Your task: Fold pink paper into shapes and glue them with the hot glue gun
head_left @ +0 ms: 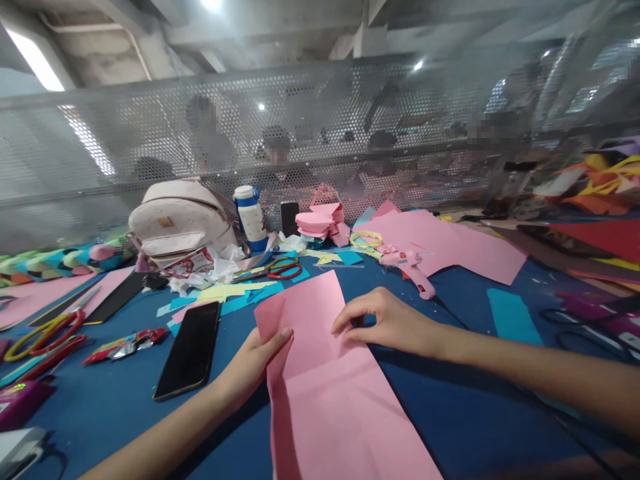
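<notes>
A long sheet of pink paper, creased across and along its left side, stretches from the middle of the blue table to the bottom of the view. My left hand grips its left edge, thumb on top and the other fingers hidden behind. At the right edge, my right hand is closed with thumb and fingertips pinching the sheet near a crosswise crease. Left of the paper lies a black phone. Beyond my right hand rests a pink glue gun, its cord running back under my right forearm.
Scissors lie among blue and yellow paper scraps; more scissors are at far left. At the back stand a pale backpack, a bottle and pink paper pieces. A perforated metal screen rises behind, with people beyond.
</notes>
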Demonstrator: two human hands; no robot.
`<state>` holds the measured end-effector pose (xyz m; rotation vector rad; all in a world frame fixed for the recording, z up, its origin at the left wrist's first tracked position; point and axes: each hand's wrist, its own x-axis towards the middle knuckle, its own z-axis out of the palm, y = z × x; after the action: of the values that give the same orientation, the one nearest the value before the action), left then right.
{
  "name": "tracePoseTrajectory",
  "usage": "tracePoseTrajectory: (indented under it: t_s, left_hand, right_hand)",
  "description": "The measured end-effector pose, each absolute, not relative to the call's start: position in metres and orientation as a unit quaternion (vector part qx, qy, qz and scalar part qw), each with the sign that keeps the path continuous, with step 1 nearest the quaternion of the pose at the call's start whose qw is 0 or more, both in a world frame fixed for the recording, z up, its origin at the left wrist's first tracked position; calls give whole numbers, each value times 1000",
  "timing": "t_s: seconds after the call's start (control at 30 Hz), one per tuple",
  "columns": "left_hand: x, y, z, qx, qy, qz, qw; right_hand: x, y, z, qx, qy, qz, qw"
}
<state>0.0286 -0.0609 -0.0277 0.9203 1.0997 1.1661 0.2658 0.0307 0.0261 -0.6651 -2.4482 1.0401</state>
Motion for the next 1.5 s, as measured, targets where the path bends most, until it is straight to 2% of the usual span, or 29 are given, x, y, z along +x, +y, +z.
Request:
tracePoseTrajectory:
  t_s: [0.27, 0.5, 0.67, 0.9, 1.23, 1.5]
  left_hand:
    - [31, -63, -26, 422, 475, 489, 598]
    - [34, -63, -25, 454, 471, 484, 581]
    - [37, -64, -24, 478, 500, 473, 546]
    - [39, -66, -24, 458, 493, 480, 563]
    - [46, -67, -25, 413, 495, 515, 564]
    - [45, -67, -26, 356, 509, 545, 563]
  right_hand:
    - [256, 27, 31, -201, -936, 252, 139]
    - [244, 18, 35, -202, -950, 216, 98]
    - [235, 13, 34, -214, -954, 192, 84]
    - [230, 12, 25, -210, -962, 151, 92]
    - [222, 7, 20, -228, -953, 169, 110]
    - [225, 12, 19, -282, -904, 274, 165]
